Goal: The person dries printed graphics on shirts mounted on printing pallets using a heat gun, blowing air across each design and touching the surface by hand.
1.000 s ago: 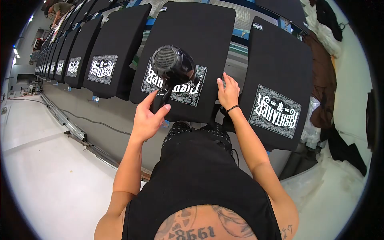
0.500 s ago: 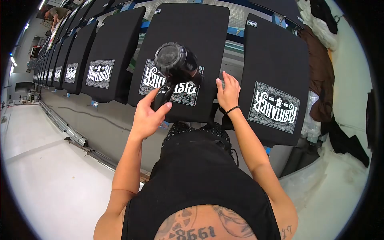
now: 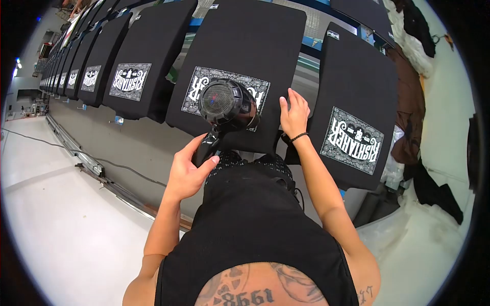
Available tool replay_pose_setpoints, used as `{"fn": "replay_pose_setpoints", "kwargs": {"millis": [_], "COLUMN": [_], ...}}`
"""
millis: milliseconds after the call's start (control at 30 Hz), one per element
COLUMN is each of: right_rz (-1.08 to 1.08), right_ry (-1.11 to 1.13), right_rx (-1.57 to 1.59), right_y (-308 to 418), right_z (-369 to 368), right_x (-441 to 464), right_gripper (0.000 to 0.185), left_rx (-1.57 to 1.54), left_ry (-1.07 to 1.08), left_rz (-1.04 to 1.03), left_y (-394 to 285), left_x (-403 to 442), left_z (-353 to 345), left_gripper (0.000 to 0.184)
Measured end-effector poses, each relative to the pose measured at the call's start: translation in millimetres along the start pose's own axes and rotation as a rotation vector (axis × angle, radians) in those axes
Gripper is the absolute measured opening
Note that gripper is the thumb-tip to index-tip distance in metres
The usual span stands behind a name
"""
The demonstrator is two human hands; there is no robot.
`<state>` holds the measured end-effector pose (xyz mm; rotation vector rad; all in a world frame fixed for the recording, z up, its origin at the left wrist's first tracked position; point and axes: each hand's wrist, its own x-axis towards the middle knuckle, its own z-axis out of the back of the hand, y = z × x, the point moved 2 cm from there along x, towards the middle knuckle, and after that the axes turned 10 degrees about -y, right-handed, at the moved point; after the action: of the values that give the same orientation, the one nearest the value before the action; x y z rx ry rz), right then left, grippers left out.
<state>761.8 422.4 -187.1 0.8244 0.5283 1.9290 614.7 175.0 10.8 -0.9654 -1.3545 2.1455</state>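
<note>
My left hand (image 3: 189, 171) is closed round the handle of a black hair dryer (image 3: 224, 104). The dryer's round mesh back faces up at me, and its body covers the middle of a white print (image 3: 232, 76) on a black shirt (image 3: 250, 38) stretched over a flat board. Beside the right edge of this shirt, my right hand (image 3: 295, 113) is open, fingers stretched forward. Whether it touches the cloth I cannot tell. To its right lies another black shirt (image 3: 357, 81) with the same kind of print (image 3: 352, 140).
More boards with printed black shirts (image 3: 130, 81) run in a row to the far left. A cable (image 3: 102, 159) crosses the floor on the left. Brown cloth (image 3: 411, 102) and clear plastic (image 3: 393, 171) hang at the right. Part of another person (image 3: 76, 6) shows at the far upper left.
The hair dryer has come lower and closer to my body, its mesh back now turned more toward me. My right hand stays near the board's edge. My view has shifted slightly.
</note>
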Motion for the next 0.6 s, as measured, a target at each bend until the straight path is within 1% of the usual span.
{"fn": "replay_pose_setpoints", "kwargs": {"millis": [100, 167, 300, 400, 467, 500, 600], "right_rz": [-0.003, -0.010, -0.067, -0.112, -0.141, -0.164, -0.208], "right_ry": [-0.002, -0.004, 0.051, 0.102, 0.102, 0.099, 0.102], "right_rx": [-0.013, -0.030, -0.051, -0.060, -0.070, -0.079, -0.107], "right_y": [-6, -9, -10, -6, 0, 2, 7], "right_z": [-3, -6, -13, -20, -24, -25, -29], "right_x": [-3, -5, -9, -14, -19, -19, -23], "right_gripper": [0.049, 0.050, 0.056, 0.060, 0.061, 0.062, 0.064], "left_rx": [-0.033, -0.158, -0.114, -0.085, -0.061, -0.041, -0.052], "left_ry": [-0.021, -0.113, -0.292, -0.371, -0.361, -0.376, -0.334], "left_rz": [0.065, 0.164, 0.110, 0.085, 0.069, 0.054, 0.009], "left_y": [5, 11, 20, 29, 30, 30, 25], "left_x": [-11, -16, -9, 5, 21, 31, 61], "left_z": [15, 29, 69, 103, 120, 123, 129], "left_gripper": [0.047, 0.047, 0.041, 0.036, 0.034, 0.032, 0.028]}}
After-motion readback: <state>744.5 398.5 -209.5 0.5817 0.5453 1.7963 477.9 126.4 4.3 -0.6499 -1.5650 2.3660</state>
